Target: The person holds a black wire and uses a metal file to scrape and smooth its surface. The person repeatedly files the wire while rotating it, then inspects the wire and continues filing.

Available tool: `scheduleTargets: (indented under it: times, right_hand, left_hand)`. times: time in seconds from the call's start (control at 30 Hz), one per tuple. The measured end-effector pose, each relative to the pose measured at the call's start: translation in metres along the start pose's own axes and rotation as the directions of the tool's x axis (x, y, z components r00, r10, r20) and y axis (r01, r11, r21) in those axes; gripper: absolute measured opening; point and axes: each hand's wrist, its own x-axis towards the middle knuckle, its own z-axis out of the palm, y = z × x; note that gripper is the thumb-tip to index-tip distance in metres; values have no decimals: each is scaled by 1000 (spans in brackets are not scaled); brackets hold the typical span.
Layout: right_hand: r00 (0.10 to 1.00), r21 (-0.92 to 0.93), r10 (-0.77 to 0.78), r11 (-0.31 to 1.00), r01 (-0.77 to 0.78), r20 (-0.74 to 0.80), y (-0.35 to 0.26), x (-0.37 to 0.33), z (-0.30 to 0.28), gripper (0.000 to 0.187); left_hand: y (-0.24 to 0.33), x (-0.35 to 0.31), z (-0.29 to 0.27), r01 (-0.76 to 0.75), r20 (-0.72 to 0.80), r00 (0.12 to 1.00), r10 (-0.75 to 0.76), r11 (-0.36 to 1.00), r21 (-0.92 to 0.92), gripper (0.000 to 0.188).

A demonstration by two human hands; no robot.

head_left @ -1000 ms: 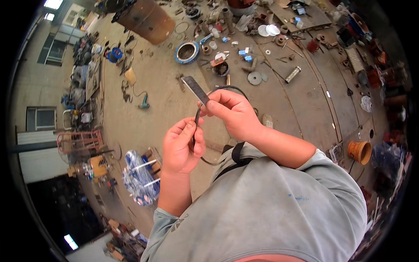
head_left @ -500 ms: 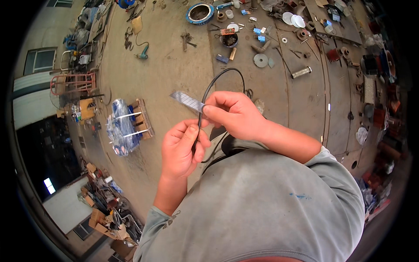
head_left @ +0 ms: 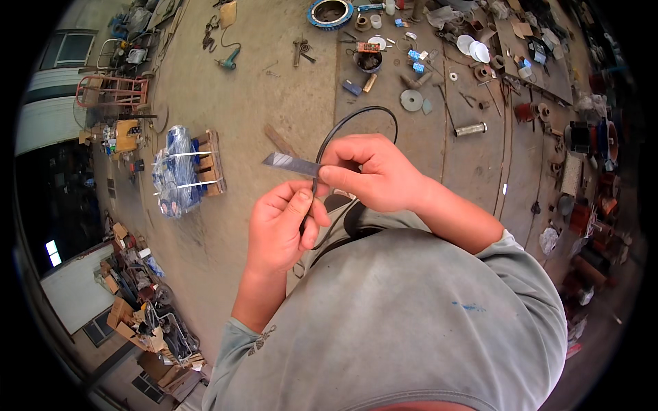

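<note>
Both hands are up in front of the chest over the concrete floor. The right hand is closed, pinching a flat grey blade that pokes out to the left. The left hand sits just below, fingers curled around a thin black cord that loops up and round behind the right hand. Further out there's a small dark pot with something dark inside, can't tell what, and a blue ring near the top.
</note>
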Motion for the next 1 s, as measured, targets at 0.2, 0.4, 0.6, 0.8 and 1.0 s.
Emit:
scheduleTargets:
  times: [0.2, 0.4, 0.6, 0.8, 1.0]
  right_hand:
    - [1000, -3, -17, 1000, 17, 11, 5, -1, -3, 11]
    - [982, 370, 175, 909, -190, 74, 19, -9, -4, 7]
    - [991, 518, 132, 848, -115, 4, 20, -16, -7, 12]
    - [990, 603, 140, 791, -103, -15, 23, -22, -10, 14]
    - [993, 553, 121, 827, -104, 5, 23, -30, -14, 14]
  left_hand:
    - [-3, -6, 3, -55, 12, 998, 55, 998, 44, 21]
    - [-6, -6, 9, 4, 64, 998, 3, 993, -115, 21]
    - [-13, 3, 9, 173, 231, 970, -75, 879, -444, 23]
    - [-16, 10, 15, 285, 379, 923, -60, 770, -571, 25]
    - [-20, 11, 22, 275, 370, 927, -58, 778, -565, 27]
